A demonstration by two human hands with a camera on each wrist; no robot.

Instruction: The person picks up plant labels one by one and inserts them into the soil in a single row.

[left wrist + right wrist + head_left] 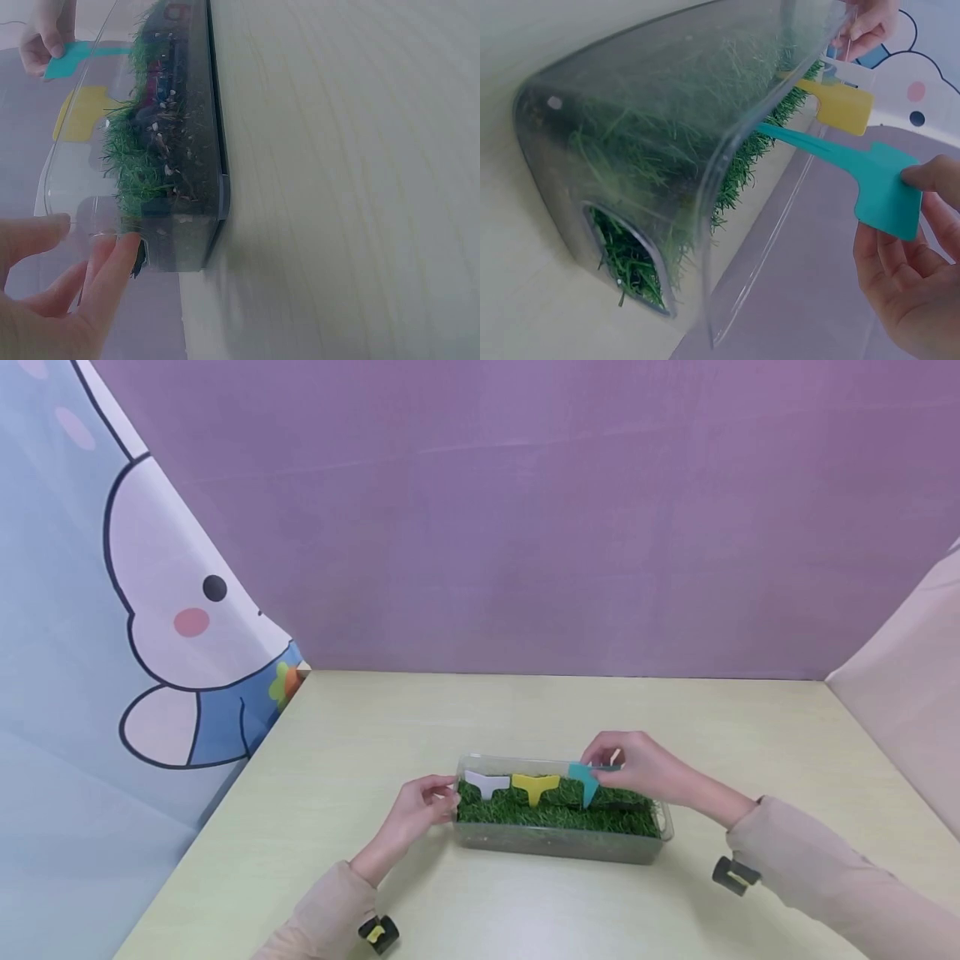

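Toward the right end of the clear box (555, 843) on the bench (360, 727), the right hand (641, 768) pinches the teal tag (585, 783) by its broad head, just above the grass (487, 812), the tag's long axis pointing downward. Leftward stands the yellow tag (534, 786); the left hand (415, 811), farther off, grips the box's left end.

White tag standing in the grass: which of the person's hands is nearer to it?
Left. The left hand is at the clear box's end, beside the white tag; the right hand is farther along, pinching the teal tag.
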